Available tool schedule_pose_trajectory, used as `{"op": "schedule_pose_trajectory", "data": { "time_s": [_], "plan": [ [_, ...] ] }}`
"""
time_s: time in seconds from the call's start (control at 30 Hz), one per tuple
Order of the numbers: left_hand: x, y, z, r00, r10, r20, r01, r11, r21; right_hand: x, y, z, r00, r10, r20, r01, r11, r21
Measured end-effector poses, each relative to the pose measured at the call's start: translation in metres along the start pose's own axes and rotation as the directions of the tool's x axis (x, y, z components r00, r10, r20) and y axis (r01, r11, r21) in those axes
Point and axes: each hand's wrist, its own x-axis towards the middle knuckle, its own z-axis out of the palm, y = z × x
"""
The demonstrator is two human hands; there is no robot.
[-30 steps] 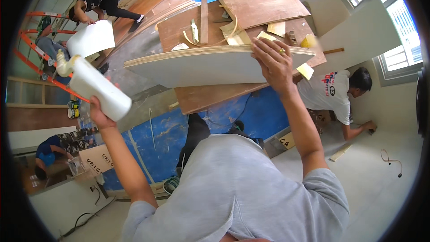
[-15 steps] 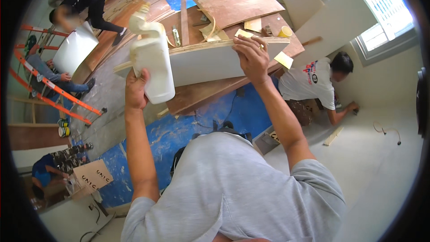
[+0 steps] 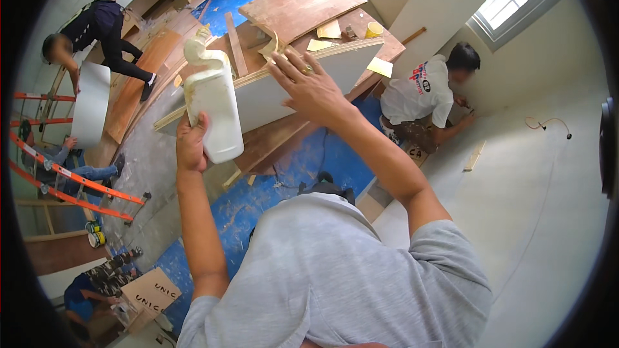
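My left hand (image 3: 192,142) is wrapped round the lower left side of a white plastic bottle (image 3: 216,113). The bottle stands nearly upright, and its bent neck and cap are stained yellowish. Behind it, a long white-faced plywood panel (image 3: 265,104) stands on edge on a brown board pile. My right hand (image 3: 313,90) is open, palm down, with its fingers stretched out over the panel's top edge. Whether the palm touches that edge, I cannot tell. A curled strip (image 3: 276,45) of thin pale material lies just beyond my right fingertips.
Brown plywood sheets (image 3: 303,5) and a small yellow tub (image 3: 374,29) are on the pile. At right a co-worker in a white shirt (image 3: 419,87) crouches by the wall. An orange ladder (image 3: 77,183) and co-workers are at left. Blue sheeting (image 3: 303,161) covers part of the floor.
My right hand has slid left along the panel edge toward the bottle, and its fingers have straightened. My left hand still holds the bottle. The whole view has shifted slightly.
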Motion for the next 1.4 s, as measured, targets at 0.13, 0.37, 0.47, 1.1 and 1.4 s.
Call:
{"op": "schedule_pose_trajectory", "data": {
  "time_s": [0.13,0.37,0.47,1.1,1.4],
  "plan": [
    [0.0,0.001,0.002,1.0,0.006,-0.018,-0.005,1.0,0.012,-0.013,0.036,-0.056,0.86,0.356,0.366,-0.478,0.813,0.333],
    [-0.001,0.003,0.004,0.999,0.003,0.038,-0.002,1.0,-0.015,-0.011,0.08,-0.03,0.972,0.228,-0.05,-0.228,0.974,0.01],
    [-0.002,0.006,0.003,0.999,-0.024,0.029,0.024,1.0,-0.005,-0.016,0.084,-0.016,0.965,0.209,-0.157,-0.191,0.974,0.121],
    [0.018,-0.01,0.005,0.995,-0.016,0.095,0.029,0.99,-0.137,-0.01,0.067,-0.005,0.998,0.048,-0.039,-0.054,0.986,-0.16],
    [-0.002,-0.002,0.013,0.999,0.008,0.044,-0.004,0.997,-0.075,-0.015,0.04,0.023,0.991,-0.062,-0.117,0.056,0.997,-0.052]
  ]
}}
